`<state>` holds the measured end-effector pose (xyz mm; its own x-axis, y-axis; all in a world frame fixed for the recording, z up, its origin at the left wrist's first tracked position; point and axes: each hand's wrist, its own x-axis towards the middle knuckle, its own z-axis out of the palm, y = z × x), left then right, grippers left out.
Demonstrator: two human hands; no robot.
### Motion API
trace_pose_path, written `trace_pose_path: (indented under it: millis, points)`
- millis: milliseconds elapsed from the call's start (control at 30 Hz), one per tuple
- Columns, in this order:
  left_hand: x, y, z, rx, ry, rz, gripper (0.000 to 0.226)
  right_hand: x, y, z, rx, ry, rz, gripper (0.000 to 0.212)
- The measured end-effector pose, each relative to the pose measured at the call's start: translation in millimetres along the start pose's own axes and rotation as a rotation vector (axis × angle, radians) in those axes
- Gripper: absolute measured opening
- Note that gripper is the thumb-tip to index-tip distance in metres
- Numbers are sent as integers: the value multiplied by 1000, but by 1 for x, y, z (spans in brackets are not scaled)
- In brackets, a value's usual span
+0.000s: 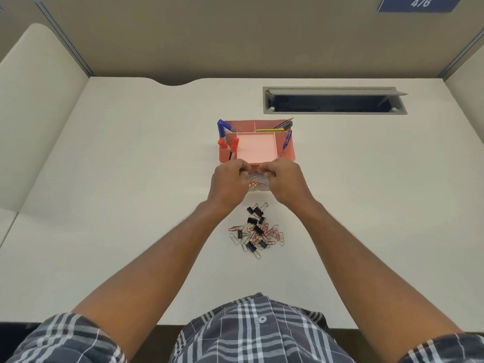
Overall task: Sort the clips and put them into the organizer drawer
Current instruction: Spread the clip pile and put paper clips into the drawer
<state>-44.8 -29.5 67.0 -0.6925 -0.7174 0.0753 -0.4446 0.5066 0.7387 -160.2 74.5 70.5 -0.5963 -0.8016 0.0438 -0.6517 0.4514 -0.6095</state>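
Just below frame centre, the clear organizer drawer (258,182), pulled out of the pink organizer (258,142) and holding a few paper clips (255,181), lies between the left hand (230,179) and right hand (284,179), fingers curled over it, grip indiscernible; lower, the mixed clip pile (256,231) lies on the desk (131,179).

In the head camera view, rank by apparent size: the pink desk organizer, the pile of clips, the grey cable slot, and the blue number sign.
1. Grey cable slot
2. Pink desk organizer
3. Blue number sign, partly cropped, so unsure
4. Pile of clips
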Motion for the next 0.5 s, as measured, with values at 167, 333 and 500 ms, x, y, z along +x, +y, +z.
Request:
trace_pose_path:
  millis: [167,333,500]
  points:
    - [-16,-7,-2,-70,53,81,15,-15,3,-8,161,86,-15,27]
    - [-51,-27,10,-63,78,109,13,-46,19,3,231,97,41,14]
    - [-75,-55,38,168,-234,61,23,-65,34,43,-69,-208,138,20]
